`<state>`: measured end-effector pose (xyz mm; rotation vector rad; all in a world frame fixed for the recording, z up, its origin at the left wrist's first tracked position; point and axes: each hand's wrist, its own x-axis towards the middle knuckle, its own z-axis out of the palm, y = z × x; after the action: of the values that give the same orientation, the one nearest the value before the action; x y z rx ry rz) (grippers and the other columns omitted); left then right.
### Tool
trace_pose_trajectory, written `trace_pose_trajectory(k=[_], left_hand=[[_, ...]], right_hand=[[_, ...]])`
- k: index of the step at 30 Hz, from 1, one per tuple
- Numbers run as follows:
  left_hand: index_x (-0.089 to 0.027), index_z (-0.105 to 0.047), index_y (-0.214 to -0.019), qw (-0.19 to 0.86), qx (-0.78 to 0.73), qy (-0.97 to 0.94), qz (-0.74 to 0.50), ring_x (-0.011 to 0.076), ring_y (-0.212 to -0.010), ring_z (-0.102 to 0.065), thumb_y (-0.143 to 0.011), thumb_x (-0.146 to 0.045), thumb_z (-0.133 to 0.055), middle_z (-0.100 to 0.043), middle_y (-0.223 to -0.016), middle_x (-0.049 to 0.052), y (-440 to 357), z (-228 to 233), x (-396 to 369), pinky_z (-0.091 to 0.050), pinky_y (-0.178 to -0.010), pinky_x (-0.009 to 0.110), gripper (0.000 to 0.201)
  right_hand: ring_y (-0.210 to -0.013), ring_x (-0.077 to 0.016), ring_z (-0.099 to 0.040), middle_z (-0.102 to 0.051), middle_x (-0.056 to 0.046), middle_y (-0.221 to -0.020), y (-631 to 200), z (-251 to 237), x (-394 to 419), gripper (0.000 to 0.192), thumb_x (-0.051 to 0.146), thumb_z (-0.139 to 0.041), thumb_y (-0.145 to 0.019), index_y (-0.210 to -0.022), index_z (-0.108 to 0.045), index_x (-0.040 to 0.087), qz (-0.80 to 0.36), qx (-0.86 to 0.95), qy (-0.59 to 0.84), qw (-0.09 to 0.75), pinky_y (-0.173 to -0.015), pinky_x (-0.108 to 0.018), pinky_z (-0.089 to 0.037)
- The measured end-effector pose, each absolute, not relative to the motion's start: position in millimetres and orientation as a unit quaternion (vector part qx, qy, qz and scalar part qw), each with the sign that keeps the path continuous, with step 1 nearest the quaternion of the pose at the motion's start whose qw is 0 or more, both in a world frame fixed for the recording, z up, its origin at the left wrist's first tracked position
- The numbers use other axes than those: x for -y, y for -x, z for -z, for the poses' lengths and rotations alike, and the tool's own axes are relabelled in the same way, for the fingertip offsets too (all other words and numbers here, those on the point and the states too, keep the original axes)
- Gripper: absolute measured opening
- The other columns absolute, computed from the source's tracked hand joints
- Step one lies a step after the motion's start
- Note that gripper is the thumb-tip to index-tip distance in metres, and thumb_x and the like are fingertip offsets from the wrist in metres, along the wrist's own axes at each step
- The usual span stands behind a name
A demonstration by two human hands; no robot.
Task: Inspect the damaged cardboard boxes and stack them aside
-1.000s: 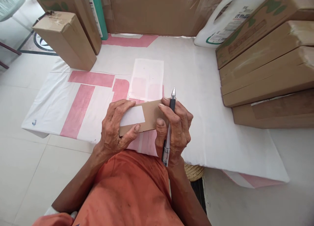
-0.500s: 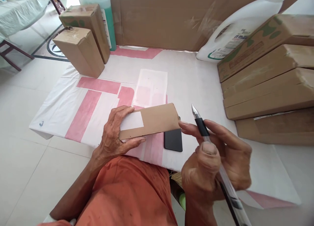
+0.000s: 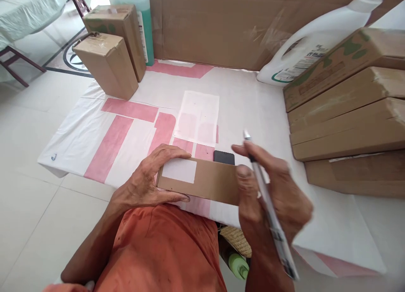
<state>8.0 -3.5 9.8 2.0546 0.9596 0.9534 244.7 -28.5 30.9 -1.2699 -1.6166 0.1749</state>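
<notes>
Closer to the body now: one slim brown box (image 3: 202,181) with the right hand (image 3: 272,190) back at its end.
Left hand (image 3: 148,182) clamps the box's left end, fingers curled round it; right-hand fingers pinch one pen (image 3: 268,212), thumb touching the box. At 12 o'clock, one black phone (image 3: 224,157), one white sheet (image 3: 198,118); at 10, two upright cartons (image 3: 107,64); at 2, four stacked boxes (image 3: 348,114).

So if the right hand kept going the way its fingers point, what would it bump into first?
Probably the small brown box held by the left hand: the right hand, holding a pen, points left at its end.
</notes>
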Motion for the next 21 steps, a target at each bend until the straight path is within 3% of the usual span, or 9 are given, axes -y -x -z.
trace_pose_trajectory(k=[3, 5, 10, 15, 19, 21], left_hand=[[-0.031, -0.046, -0.158, 0.375, -0.398, -0.738, -0.395, 0.0299, -0.136, -0.061, -0.076, -0.046, -0.099, -0.061, -0.149, 0.011, -9.0, -1.2, 7.2, -0.050, -0.119, 0.046, 0.098], [-0.033, -0.038, -0.164, 0.393, -0.434, -0.687, -0.430, 0.0317, -0.141, -0.058, -0.074, -0.049, -0.100, -0.056, -0.156, 0.012, -10.2, 6.5, 10.3, -0.048, -0.122, 0.049, 0.110], [-0.029, -0.053, -0.155, 0.419, -0.444, -0.645, -0.461, 0.0322, -0.142, -0.058, -0.075, -0.051, -0.098, -0.061, -0.154, 0.012, -13.6, 14.7, 9.3, -0.048, -0.119, 0.045, 0.095], [-0.024, -0.062, -0.143, 0.459, -0.495, -0.571, -0.466, 0.0278, -0.116, -0.068, -0.071, -0.068, -0.094, -0.071, -0.133, 0.010, -20.5, 1.7, -3.7, -0.057, -0.094, 0.034, 0.091], [-0.022, -0.064, -0.142, 0.484, -0.546, -0.538, -0.422, 0.0211, -0.087, -0.066, -0.091, -0.071, -0.072, -0.070, -0.095, 0.002, -22.1, -2.7, -8.8, -0.054, -0.081, 0.033, 0.071], [-0.022, -0.062, -0.145, 0.489, -0.566, -0.540, -0.385, 0.0218, -0.088, -0.066, -0.097, -0.068, -0.066, -0.070, -0.093, 0.002, -20.5, 2.8, -7.4, -0.053, -0.083, 0.035, 0.067]], right_hand=[[-0.109, -0.0233, -0.079, -0.083, -0.007, -0.120, -243.3, -23.0, 26.6, 0.028, 0.020, -0.063, -0.108, -0.134, -0.074, 0.021, -0.115, 0.715, 0.520, 0.453, -0.097, -0.040, -0.063], [-0.107, -0.0216, -0.079, -0.083, -0.006, -0.119, -241.6, -18.2, 29.8, 0.026, 0.022, -0.062, -0.109, -0.131, -0.075, 0.022, -0.136, 0.703, 0.528, 0.457, -0.096, -0.036, -0.063], [-0.115, -0.0212, -0.078, -0.084, -0.003, -0.121, -236.9, -18.6, 43.3, 0.026, 0.038, -0.064, -0.109, -0.129, -0.079, 0.028, -0.253, 0.596, 0.578, 0.497, -0.098, -0.033, -0.060], [-0.111, -0.0234, -0.080, -0.086, -0.004, -0.114, -236.4, -19.4, 36.6, 0.031, 0.051, -0.064, -0.108, -0.125, -0.080, 0.031, -0.387, 0.439, 0.551, 0.594, -0.094, -0.035, -0.061], [-0.107, -0.0261, -0.080, -0.085, -0.008, -0.115, -237.9, -8.9, 27.4, 0.035, 0.053, -0.065, -0.106, -0.126, -0.078, 0.028, -0.404, 0.407, 0.540, 0.616, -0.086, -0.036, -0.061], [-0.110, -0.0281, -0.079, -0.085, -0.009, -0.116, -238.2, -4.1, 26.8, 0.036, 0.053, -0.065, -0.106, -0.127, -0.078, 0.027, -0.365, 0.439, 0.563, 0.598, -0.091, -0.041, -0.061]])
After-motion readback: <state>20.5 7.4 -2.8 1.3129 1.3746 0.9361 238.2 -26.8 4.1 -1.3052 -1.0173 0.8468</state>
